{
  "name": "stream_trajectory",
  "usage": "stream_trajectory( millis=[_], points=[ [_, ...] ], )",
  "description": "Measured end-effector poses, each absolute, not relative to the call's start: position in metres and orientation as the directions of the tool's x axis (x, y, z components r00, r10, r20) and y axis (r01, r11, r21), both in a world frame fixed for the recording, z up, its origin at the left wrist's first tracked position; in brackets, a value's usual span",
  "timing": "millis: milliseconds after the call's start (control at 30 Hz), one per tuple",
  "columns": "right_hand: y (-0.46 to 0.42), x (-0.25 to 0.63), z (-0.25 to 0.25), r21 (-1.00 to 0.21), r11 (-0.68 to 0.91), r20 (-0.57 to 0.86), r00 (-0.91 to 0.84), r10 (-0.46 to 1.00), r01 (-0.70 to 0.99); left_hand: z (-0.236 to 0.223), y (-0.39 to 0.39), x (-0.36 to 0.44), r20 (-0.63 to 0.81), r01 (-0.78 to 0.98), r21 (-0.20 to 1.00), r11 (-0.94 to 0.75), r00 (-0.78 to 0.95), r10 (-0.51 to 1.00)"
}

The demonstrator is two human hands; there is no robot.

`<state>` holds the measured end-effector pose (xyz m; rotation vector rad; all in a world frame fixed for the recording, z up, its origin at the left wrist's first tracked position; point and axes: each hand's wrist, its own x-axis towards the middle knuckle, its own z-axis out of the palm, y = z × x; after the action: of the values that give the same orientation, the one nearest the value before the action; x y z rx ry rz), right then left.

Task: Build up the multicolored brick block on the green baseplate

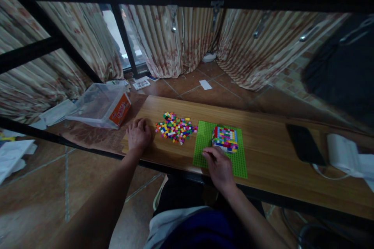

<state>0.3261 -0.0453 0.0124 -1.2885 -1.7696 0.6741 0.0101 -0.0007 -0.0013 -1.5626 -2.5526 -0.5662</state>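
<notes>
Currently your left hand (138, 135) lies loose by the left edge of the desk (267, 146), near scattered bricks (175, 127); your right hand (221, 166) is narrow over the green baseplate (203, 134), contents unclear.

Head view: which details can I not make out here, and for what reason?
All in the head view:
Right hand: too small to tell whether its grip holds anything.
Brick build: its near left corner is partly behind that hand.
Brick pile: pieces too small and overlapped to count.
Box label: lettering too small and blurred to read.
White sheet: cut off by the right edge.
</notes>
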Motion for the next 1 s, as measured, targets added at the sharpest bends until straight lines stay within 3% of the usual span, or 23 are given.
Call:
stream_trajectory(
  millis=[300, 633, 833, 1000],
  points=[
    [-0.055, 0.382, 0.014, -0.841, 0.186, 0.238, 0.038, 0.971, 0.508, 0.000, -0.001, 0.010, 0.265, 0.874, 0.282, 0.397, -0.468, 0.843],
    [-0.025, 0.392, 0.010, -0.739, 0.276, 0.447, 0.140, 0.884, 0.615, 0.000, -0.001, 0.010, 0.262, 0.872, 0.276, 0.403, -0.472, 0.842],
    [-0.021, 0.393, -0.001, -0.786, 0.237, 0.406, 0.187, 0.895, 0.571, 0.001, -0.001, 0.010, 0.264, 0.880, 0.272, 0.389, -0.457, 0.849],
    [-0.018, 0.391, -0.004, -0.889, 0.170, 0.304, 0.270, 0.914, 0.425, 0.004, -0.002, 0.012, 0.256, 0.873, 0.281, 0.398, -0.468, 0.846]
  ],
)
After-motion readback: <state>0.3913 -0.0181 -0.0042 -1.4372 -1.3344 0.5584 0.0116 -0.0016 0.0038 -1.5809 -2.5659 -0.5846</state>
